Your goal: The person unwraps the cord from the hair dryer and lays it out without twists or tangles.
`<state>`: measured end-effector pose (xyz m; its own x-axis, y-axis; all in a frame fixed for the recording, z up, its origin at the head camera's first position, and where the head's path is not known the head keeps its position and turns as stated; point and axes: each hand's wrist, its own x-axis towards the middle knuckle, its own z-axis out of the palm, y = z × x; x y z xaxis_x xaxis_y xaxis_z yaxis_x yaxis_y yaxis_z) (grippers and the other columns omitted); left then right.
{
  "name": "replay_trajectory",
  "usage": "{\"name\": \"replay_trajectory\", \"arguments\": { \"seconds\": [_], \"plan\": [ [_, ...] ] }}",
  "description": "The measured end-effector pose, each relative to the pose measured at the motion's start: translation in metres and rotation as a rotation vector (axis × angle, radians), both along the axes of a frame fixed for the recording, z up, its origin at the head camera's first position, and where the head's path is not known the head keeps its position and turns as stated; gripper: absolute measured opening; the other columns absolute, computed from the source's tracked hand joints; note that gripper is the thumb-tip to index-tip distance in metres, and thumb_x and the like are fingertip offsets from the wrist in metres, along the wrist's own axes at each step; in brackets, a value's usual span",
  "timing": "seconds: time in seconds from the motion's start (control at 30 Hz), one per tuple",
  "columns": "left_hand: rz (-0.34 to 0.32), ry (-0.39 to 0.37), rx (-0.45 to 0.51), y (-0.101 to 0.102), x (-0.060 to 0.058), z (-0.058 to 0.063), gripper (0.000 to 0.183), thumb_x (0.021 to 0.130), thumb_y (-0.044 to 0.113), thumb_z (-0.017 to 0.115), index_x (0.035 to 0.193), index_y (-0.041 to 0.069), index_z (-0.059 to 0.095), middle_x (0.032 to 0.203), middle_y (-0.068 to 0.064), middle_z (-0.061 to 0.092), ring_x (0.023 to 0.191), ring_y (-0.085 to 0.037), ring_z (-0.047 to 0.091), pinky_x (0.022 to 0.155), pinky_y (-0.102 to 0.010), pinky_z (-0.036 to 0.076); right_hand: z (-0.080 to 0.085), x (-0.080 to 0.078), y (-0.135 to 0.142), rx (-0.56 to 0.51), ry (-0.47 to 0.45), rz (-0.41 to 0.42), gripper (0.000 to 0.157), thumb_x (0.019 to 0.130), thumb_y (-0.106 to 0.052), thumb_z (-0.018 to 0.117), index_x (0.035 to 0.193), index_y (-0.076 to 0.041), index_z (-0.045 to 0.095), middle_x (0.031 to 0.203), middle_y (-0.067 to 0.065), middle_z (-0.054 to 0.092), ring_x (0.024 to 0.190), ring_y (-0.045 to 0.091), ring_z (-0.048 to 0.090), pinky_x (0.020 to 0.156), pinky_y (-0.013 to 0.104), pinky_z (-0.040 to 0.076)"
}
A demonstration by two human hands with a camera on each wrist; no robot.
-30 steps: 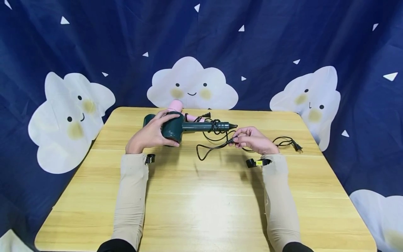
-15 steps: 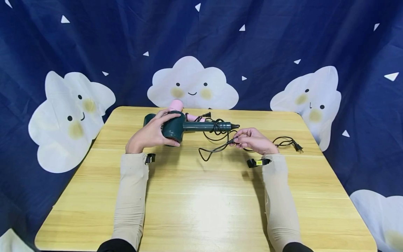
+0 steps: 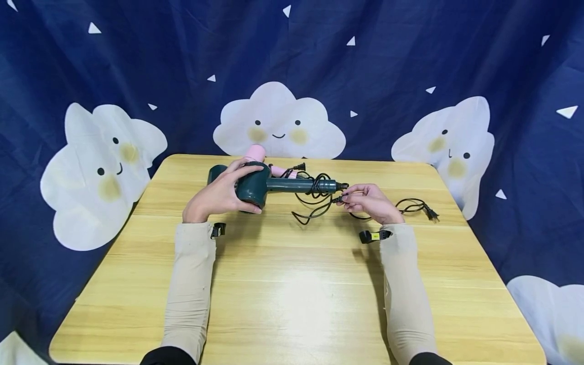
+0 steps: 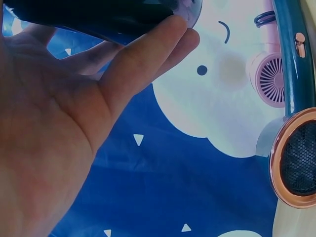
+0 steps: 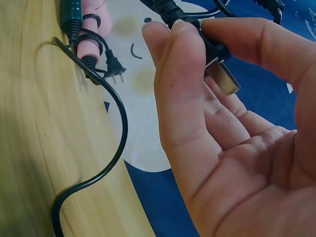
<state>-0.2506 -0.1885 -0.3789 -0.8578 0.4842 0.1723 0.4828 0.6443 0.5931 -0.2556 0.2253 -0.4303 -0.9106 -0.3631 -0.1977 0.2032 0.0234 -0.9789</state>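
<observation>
My left hand point(image 3: 216, 195) grips the barrel of a dark green hair dryer point(image 3: 296, 184), whose handle points right. A black cord point(image 3: 319, 185) is wound around the handle near its tip. Just past that tip, my right hand point(image 3: 370, 202) pinches the cord's plug point(image 5: 216, 52) between thumb and fingers, and its metal prongs show in the right wrist view. Below the handle hangs a loose loop of cord. At the top of the left wrist view, the held barrel is dark above my fingers point(image 4: 153, 49).
Behind lies a pink hair dryer point(image 3: 255, 152) with its own plug point(image 3: 299, 167). A second green hair dryer point(image 4: 297, 64) with a copper-rimmed grille point(image 4: 301, 155) lies beside it. A black cord ending in a plug point(image 3: 431, 213) lies on the wooden table point(image 3: 296, 284) at right.
The held hair dryer has shifted slightly right. The loose cord loop has moved right and grown smaller, and the right-hand fingertips sit a little nearer the handle's tip.
</observation>
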Motion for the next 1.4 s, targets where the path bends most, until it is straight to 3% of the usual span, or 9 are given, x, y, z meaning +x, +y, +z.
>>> {"name": "replay_trajectory", "arguments": {
  "seconds": [0.2,0.4,0.57,0.83,1.03,1.4],
  "plan": [
    [-0.021,0.005,-0.006,0.003,0.001,0.002,0.101,0.055,0.052,0.094,0.142,0.042,0.045,0.158,-0.001,0.027,0.128,-0.029,0.045,0.102,-0.052,0.045,0.003,-0.001,0.002,0.018,-0.018,-0.086,0.019,0.093,0.002,0.061,0.110,0.004,0.052,0.089,0.011,0.077,0.074,0.014,0.073,0.074,0.027,0.060],
    [-0.049,0.018,-0.017,0.006,0.000,0.002,0.103,0.054,0.051,0.094,0.144,0.040,0.045,0.154,0.000,0.030,0.125,-0.026,0.048,0.101,-0.049,0.046,0.005,-0.004,0.005,0.020,0.023,-0.168,0.027,0.091,0.004,0.060,0.117,0.009,0.054,0.085,0.004,0.076,0.072,0.013,0.072,0.074,0.025,0.059],
    [-0.063,0.010,-0.027,0.007,0.000,0.001,0.104,0.054,0.054,0.093,0.145,0.039,0.044,0.155,-0.002,0.030,0.125,-0.029,0.049,0.101,-0.050,0.046,0.007,-0.004,0.006,-0.020,0.063,-0.233,0.025,0.091,0.004,0.062,0.114,0.008,0.057,0.080,-0.002,0.075,0.069,0.010,0.071,0.070,0.025,0.059],
    [-0.050,-0.018,-0.037,0.009,0.001,0.003,0.105,0.055,0.057,0.092,0.146,0.041,0.042,0.158,-0.003,0.026,0.127,-0.030,0.048,0.101,-0.050,0.046,0.012,-0.002,0.006,-0.059,0.136,-0.319,0.032,0.089,0.002,0.066,0.117,0.014,0.055,0.084,0.001,0.077,0.072,0.015,0.072,0.072,0.029,0.060],
    [-0.059,-0.031,-0.041,0.011,-0.002,-0.001,0.106,0.054,0.058,0.091,0.146,0.041,0.042,0.157,-0.004,0.027,0.125,-0.030,0.049,0.101,-0.050,0.047,0.015,0.000,0.003,-0.085,0.205,-0.400,0.025,0.088,0.001,0.068,0.110,0.010,0.060,0.082,0.003,0.077,0.068,0.015,0.072,0.068,0.027,0.060],
    [-0.050,-0.042,-0.049,0.015,-0.001,-0.002,0.106,0.054,0.055,0.093,0.146,0.042,0.042,0.158,-0.004,0.026,0.125,-0.030,0.049,0.101,-0.050,0.047,0.022,0.004,-0.007,-0.231,0.330,-0.489,0.031,0.085,0.000,0.073,0.109,0.012,0.057,0.084,0.005,0.078,0.067,0.015,0.072,0.068,0.026,0.060]
  ]
}}
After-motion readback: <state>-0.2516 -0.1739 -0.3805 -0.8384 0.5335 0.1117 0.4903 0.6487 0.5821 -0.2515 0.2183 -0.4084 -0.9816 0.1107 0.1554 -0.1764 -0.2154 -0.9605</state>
